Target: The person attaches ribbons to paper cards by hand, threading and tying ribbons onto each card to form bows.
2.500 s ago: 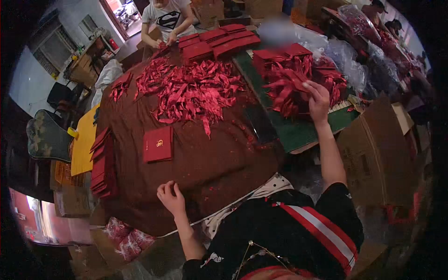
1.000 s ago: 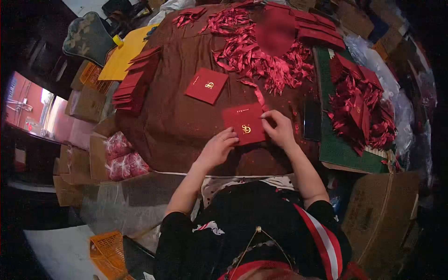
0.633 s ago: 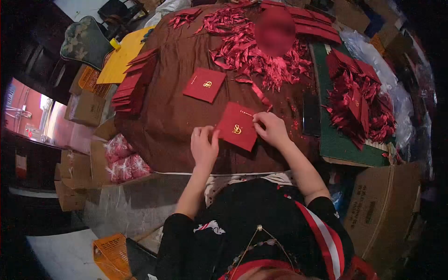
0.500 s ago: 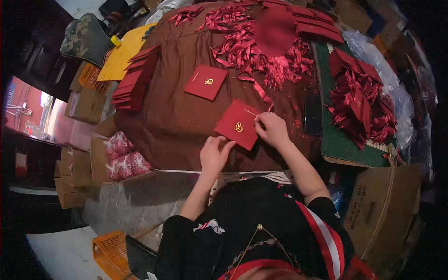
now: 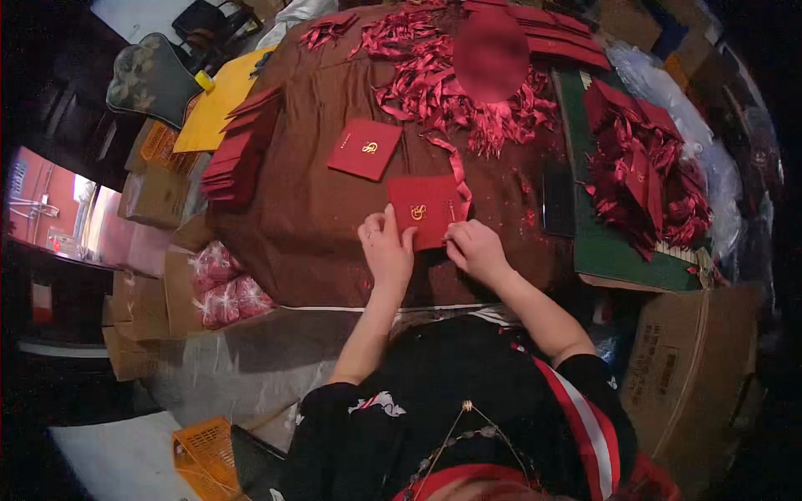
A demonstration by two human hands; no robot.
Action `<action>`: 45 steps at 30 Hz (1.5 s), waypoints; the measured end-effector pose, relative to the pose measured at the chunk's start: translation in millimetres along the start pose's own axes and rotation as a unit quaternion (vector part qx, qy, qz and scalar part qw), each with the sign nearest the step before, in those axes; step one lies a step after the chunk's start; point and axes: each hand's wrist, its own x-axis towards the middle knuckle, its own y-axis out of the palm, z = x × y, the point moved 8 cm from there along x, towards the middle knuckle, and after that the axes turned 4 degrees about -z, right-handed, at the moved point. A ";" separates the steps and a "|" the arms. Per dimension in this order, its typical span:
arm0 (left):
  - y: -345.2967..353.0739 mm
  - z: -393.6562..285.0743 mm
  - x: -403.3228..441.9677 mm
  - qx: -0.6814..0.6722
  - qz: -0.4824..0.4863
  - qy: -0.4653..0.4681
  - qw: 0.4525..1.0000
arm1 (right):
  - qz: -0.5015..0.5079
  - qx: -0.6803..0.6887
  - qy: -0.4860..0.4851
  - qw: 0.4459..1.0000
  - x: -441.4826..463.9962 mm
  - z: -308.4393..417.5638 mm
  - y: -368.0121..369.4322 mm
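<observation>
A flat red square piece (image 5: 424, 203) with a gold logo lies tilted on the brown cloth, between my hands. My left hand (image 5: 387, 250) holds its lower left corner, index finger along the left edge and thumb at the bottom. At the lower right corner, my right hand (image 5: 478, 252) is closed in a pinch; the fingertips hide whether they grip the edge or a ribbon. One red ribbon (image 5: 456, 159) runs down to the piece's right edge and passes out of sight there. Another red square piece (image 5: 364, 149) with the same logo lies just beyond, untouched.
A heap of red ribbons (image 5: 409, 79) covers the far middle of the brown cloth (image 5: 301, 242). Stacked red pieces (image 5: 242, 150) stand at left. On a green board (image 5: 597, 267) at right are red pieces with ribbons (image 5: 643, 179). A dark flat object (image 5: 558, 204) lies beside it.
The red piece has turned and shifted slightly left. My right hand has slid down from its right edge to the lower corner. My left fingers have moved up along its left edge.
</observation>
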 end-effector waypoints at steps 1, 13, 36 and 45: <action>-0.5 0.6 0.2 -0.021 -0.015 0.016 1.000 | 0.006 -0.003 0.011 1.000 -0.2 -1.2 0.4; 40.1 18.6 5.9 -0.334 0.100 -0.106 0.931 | -0.085 0.093 0.074 0.989 39.9 -15.8 -16.2; 20.5 -4.1 13.7 -0.223 0.070 -0.013 0.972 | -0.014 0.129 0.130 0.983 67.9 -20.3 20.0; 38.1 7.7 9.6 -0.261 0.181 -0.047 0.947 | 0.040 0.169 0.146 0.974 62.8 -25.6 30.4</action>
